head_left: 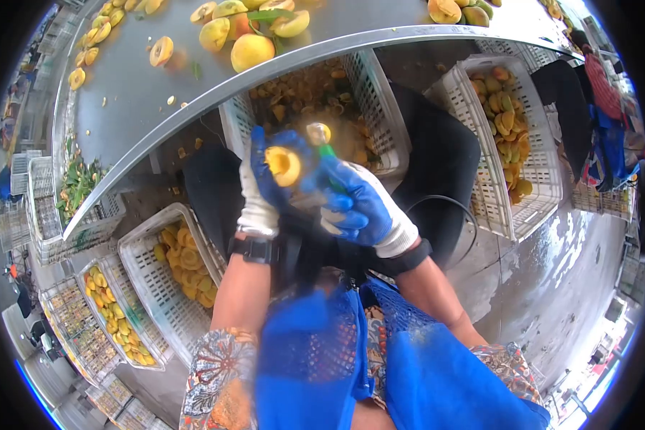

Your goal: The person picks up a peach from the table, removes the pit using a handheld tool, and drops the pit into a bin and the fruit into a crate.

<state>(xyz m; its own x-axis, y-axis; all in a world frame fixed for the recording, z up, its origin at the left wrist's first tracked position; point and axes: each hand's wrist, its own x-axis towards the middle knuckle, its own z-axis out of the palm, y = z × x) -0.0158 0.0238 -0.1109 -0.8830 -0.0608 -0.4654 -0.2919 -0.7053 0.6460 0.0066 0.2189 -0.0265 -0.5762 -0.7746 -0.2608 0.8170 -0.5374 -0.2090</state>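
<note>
My left hand (269, 161), in a blue-coated white glove, is closed around a halved peach (283, 170), its hollowed orange cut face turned up. My right hand (355, 204), gloved the same way, grips a green-handled pitting tool (327, 152). At the tool's tip is a pale round piece (318, 133), blurred, perhaps a pit. Both hands are close together in front of my lap. Below and beyond them stands a white crate (390, 107) with peach scraps in it.
A metal table (136, 79) ahead holds whole and halved peaches (252, 51). To the right is a crate (537, 143) of peach halves; to the left, another crate (140, 247) of halves. A person (602, 86) is at the far right. The floor (545, 265) looks wet.
</note>
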